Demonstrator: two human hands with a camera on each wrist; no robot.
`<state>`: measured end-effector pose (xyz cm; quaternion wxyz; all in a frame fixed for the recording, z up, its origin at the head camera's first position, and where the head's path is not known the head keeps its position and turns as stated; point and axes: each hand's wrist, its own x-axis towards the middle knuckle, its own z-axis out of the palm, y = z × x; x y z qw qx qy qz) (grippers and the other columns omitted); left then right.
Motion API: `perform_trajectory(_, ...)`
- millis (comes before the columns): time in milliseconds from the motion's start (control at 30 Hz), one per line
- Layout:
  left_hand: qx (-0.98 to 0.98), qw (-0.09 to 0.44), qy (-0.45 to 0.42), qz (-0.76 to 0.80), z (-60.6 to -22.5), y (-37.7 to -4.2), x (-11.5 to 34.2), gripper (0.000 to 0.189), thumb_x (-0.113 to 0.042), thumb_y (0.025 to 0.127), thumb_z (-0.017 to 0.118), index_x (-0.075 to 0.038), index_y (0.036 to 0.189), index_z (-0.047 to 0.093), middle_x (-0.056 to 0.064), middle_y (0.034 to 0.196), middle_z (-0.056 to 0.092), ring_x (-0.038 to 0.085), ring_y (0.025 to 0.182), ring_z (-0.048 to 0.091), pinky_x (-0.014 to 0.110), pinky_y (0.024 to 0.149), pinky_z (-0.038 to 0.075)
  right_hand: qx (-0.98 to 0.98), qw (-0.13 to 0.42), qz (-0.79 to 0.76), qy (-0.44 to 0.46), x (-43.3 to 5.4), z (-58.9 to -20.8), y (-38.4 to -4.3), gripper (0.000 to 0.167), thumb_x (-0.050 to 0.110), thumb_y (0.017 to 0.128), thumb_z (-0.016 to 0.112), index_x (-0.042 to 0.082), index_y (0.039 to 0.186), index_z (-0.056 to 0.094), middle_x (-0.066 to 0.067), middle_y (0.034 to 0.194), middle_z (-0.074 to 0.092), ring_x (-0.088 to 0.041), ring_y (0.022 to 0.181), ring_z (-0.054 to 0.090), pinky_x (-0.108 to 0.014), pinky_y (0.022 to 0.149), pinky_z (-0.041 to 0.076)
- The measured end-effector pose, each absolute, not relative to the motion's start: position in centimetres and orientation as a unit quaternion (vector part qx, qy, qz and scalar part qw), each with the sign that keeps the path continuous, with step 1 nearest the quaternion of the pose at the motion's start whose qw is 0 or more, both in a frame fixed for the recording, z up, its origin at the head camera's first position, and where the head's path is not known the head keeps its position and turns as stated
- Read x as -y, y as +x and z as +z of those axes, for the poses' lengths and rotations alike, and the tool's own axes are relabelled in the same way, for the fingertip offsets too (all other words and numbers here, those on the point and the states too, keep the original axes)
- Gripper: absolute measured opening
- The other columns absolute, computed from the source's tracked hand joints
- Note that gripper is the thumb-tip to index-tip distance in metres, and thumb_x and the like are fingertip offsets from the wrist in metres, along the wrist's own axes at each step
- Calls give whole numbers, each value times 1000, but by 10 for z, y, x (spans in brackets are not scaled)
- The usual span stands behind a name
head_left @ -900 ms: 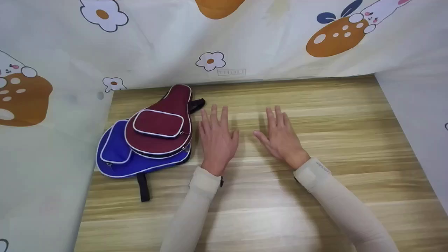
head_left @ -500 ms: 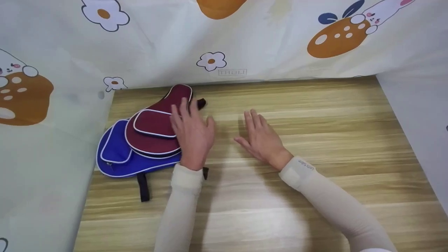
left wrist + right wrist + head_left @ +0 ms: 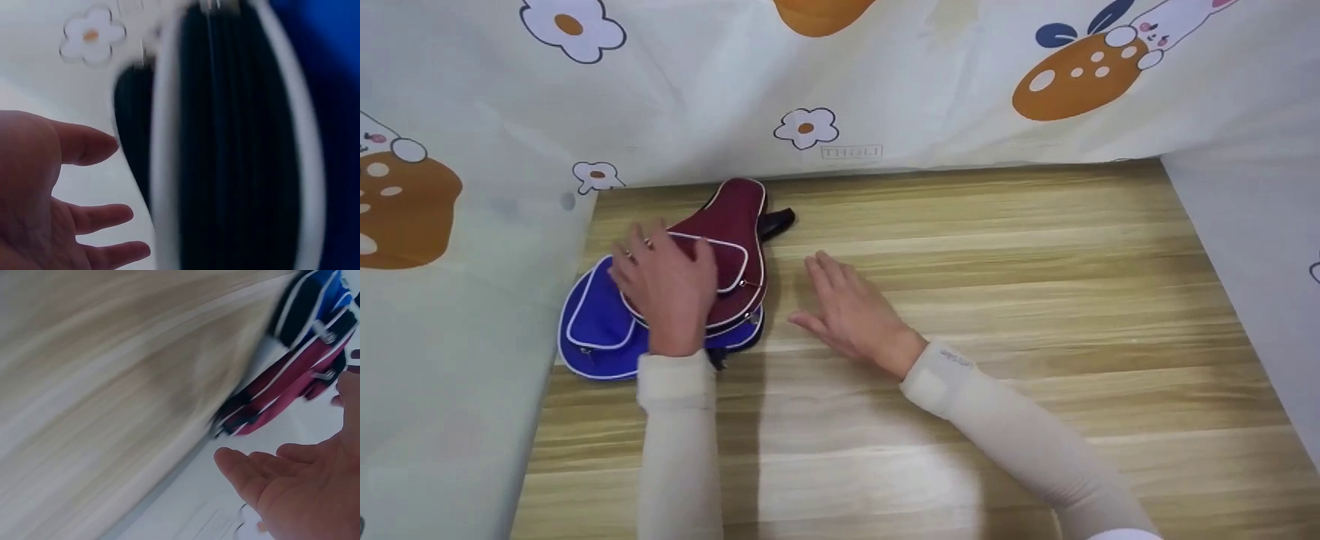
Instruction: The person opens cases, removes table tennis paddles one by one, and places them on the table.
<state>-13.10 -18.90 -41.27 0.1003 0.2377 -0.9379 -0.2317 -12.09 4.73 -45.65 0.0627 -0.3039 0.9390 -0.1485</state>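
Note:
A maroon paddle-shaped zip case (image 3: 739,214) with white piping lies partly on top of a blue zip case (image 3: 600,319), at the left of the wooden surface. My left hand (image 3: 671,289) is over the maroon case's wide end and pocket, hiding part of both, its fingers spread and slightly bent. In the left wrist view a dark zipped side (image 3: 242,140) between white piping fills the middle, with the thumb and fingers beside it. To the right of the cases, my right hand (image 3: 859,319) hovers with straight fingers, holding nothing. Both cases show beyond that hand in the right wrist view.
The wood-grain surface (image 3: 1035,300) stretches to the right of the cases. A pale patterned sheet (image 3: 915,97) stands along the back, with pale walls at the left and right. A black strap (image 3: 778,223) sticks out by the maroon case's narrow end.
My left hand has moved left from bare wood to over the maroon case. My right hand has followed leftward, nearer the cases. The cases have stayed in place.

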Motion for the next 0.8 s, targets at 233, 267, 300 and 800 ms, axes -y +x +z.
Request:
perform_trajectory(233,932,72,256,-245,-412,-125,227,72,-48,101,49,-5,156,36,26,167,23,54,153,15,71,124,10,-929,24,-146,-339,-10,-462,-118,84,60,103,42,0,159,24,-22,161,36,-35,148,42,-44,124,37)
perform_trajectory(267,932,65,257,-247,-413,-125,231,73,-50,101,47,-5,157,34,25,168,21,54,154,15,72,124,10,-928,23,-148,-340,-7,-463,-118,85,60,103,43,1,160,22,-22,161,36,-35,148,42,-43,124,37)
perform_trajectory(300,931,61,257,-251,-413,-125,234,74,-52,101,47,-6,158,33,25,168,21,54,153,15,72,123,11,-928,21,-147,-342,-4,-465,-119,86,61,103,42,2,161,19,-22,161,35,-35,148,42,-42,124,37)
perform_trajectory(800,926,-50,269,-259,-417,-126,262,90,-69,97,39,-7,161,26,32,162,30,59,147,25,72,121,20,-901,45,-217,-372,27,-483,-130,102,68,95,50,17,165,-3,-22,170,8,-41,155,27,-44,128,27)
